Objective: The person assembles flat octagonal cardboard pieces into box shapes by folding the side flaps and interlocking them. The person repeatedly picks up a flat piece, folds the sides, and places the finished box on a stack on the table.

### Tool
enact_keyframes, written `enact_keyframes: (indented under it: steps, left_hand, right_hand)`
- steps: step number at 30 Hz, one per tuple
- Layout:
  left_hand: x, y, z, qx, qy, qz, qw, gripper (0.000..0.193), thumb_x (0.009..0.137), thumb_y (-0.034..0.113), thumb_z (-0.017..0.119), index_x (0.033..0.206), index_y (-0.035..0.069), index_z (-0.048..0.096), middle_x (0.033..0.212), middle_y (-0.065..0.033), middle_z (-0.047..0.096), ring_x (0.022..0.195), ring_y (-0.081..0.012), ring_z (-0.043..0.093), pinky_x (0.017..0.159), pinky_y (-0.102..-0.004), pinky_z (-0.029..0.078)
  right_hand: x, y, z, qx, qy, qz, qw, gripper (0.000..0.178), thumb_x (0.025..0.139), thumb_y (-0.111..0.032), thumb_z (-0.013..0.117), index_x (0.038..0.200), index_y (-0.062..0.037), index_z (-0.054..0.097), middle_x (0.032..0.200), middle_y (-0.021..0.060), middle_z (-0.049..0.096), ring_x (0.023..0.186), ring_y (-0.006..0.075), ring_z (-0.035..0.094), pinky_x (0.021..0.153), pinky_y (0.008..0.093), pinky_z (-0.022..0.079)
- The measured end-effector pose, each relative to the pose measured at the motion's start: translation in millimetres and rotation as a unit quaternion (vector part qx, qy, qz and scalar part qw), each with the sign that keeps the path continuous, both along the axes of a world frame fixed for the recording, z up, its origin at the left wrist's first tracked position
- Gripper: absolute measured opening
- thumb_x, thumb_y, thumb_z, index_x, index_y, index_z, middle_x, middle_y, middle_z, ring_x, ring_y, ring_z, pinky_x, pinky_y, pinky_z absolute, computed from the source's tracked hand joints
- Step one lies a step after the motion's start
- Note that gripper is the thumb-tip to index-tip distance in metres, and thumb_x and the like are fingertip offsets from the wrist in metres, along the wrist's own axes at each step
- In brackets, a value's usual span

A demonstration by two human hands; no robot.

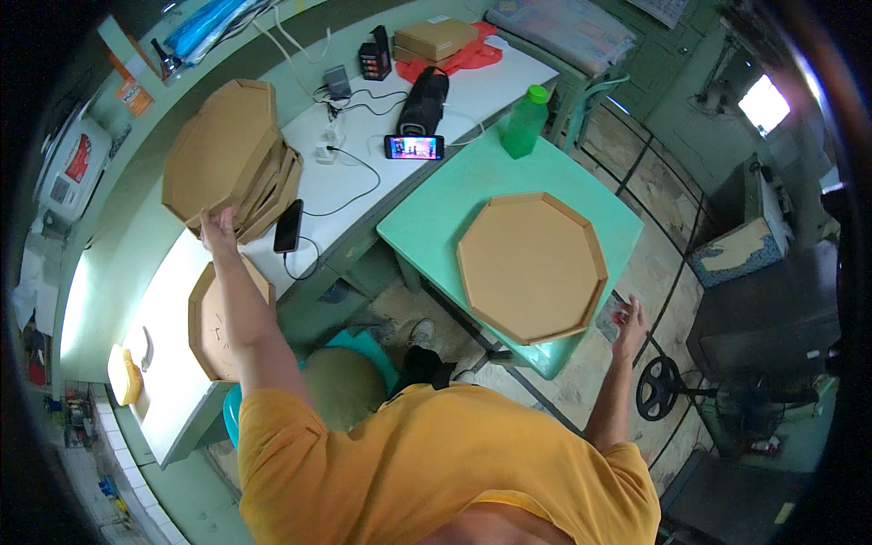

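My left hand (218, 230) reaches out to the left and grips the near edge of the top octagonal cardboard box (221, 145), its fingertips partly hidden at the rim. That box lies tilted over a stack of similar cardboard boxes (272, 195) on the white counter. Off the right side of the green table, my right hand (629, 325) hangs in the air, fingers apart and holding nothing. A single octagonal cardboard tray (531, 268) with a low folded rim rests on the table between my arms. Partly behind my left forearm sits another octagonal box piece (211, 331) with small dark marks.
On the white counter (350, 195) are a dark phone (288, 226), a lit phone (414, 147), a black speaker-like cylinder (424, 102) and tangled cables. A green bottle (526, 123) stands at the far corner of the green table (427, 213). A stool (345, 381) is below, near my feet.
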State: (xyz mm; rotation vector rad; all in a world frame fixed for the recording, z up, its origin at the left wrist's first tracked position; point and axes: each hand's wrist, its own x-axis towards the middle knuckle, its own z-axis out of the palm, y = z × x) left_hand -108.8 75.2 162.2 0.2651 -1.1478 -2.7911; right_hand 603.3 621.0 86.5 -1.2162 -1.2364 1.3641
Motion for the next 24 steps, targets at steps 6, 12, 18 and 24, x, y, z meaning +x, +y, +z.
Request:
enact_keyframes:
  steps: [6, 12, 18, 24]
  left_hand:
    - [135, 19, -31, -0.008, 0.031, -0.129, 0.991, 0.039, 0.089, 0.019, 0.065, 0.121, 0.007, 0.047, 0.116, -0.0082, 0.053, 0.096, -0.0213, 0.056, 0.084, -0.0368, 0.053]
    - [246, 133, -60, -0.083, 0.042, -0.492, 0.866, 0.034, 0.091, 0.016, 0.054, 0.123, 0.006, 0.049, 0.110, -0.0049, 0.060, 0.092, -0.0139, 0.058, 0.082, -0.0323, 0.051]
    - [323, 258, -54, -0.191, 0.020, -0.633, 0.750, 0.056, 0.088, 0.020, 0.061, 0.136, 0.002, 0.038, 0.121, -0.0114, 0.057, 0.101, -0.0257, 0.061, 0.084, -0.0388, 0.051]
    - [346, 300, -59, -0.307, 0.001, -0.596, 0.742, 0.070, 0.086, 0.021, 0.064, 0.142, 0.001, 0.027, 0.122, -0.0201, 0.055, 0.085, -0.0287, 0.067, 0.072, -0.0389, 0.057]
  right_hand:
    - [-39, -42, 26, 0.001, 0.006, 0.083, 0.996, 0.036, 0.095, -0.034, 0.055, 0.112, -0.0028, 0.063, 0.086, 0.0050, 0.061, 0.069, 0.0119, 0.058, 0.062, 0.0254, 0.049]
    - [-55, -65, 49, -0.048, 0.085, 0.189, 0.977, 0.063, 0.094, -0.051, 0.047, 0.128, 0.0008, 0.050, 0.111, 0.0097, 0.059, 0.096, 0.0186, 0.059, 0.081, 0.0312, 0.047]
    - [-48, -33, 46, -0.084, 0.152, 0.165, 0.971, 0.074, 0.093, -0.059, 0.042, 0.137, -0.0011, 0.040, 0.126, 0.0107, 0.052, 0.108, 0.0210, 0.053, 0.089, 0.0342, 0.044]
    - [-41, -6, -5, 0.080, -0.110, 0.092, 0.987, 0.035, 0.089, -0.025, 0.055, 0.110, 0.0024, 0.059, 0.102, 0.0080, 0.062, 0.091, 0.0188, 0.059, 0.081, 0.0323, 0.045]
